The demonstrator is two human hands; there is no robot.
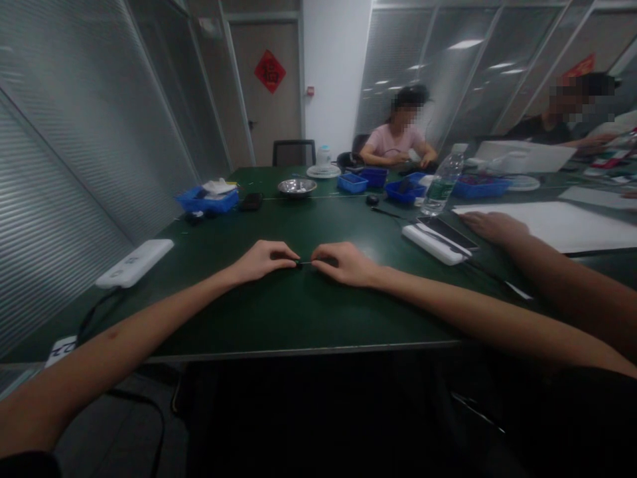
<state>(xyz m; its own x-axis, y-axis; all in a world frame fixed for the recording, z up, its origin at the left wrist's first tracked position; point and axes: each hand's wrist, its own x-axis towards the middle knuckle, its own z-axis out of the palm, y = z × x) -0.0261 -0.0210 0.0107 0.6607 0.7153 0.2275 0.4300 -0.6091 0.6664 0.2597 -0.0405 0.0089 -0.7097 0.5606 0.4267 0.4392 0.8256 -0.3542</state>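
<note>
Above the green table (279,312), my left hand (261,260) pinches a small dark object (299,263) between thumb and fingertips. Facing it, a short gap to the right, my right hand (346,263) has its thumb and fingers closed on the end of a thin light piece (307,263). That thin piece reaches from the dark object to my right fingertips. Both are too small to make out further.
Power strips (135,263) (436,244) lie at left and right. Behind are a metal bowl (297,188), a blue basket (208,198), several blue trays and a bottle (444,182). Another person's hand (490,226) rests at right; two people sit further back.
</note>
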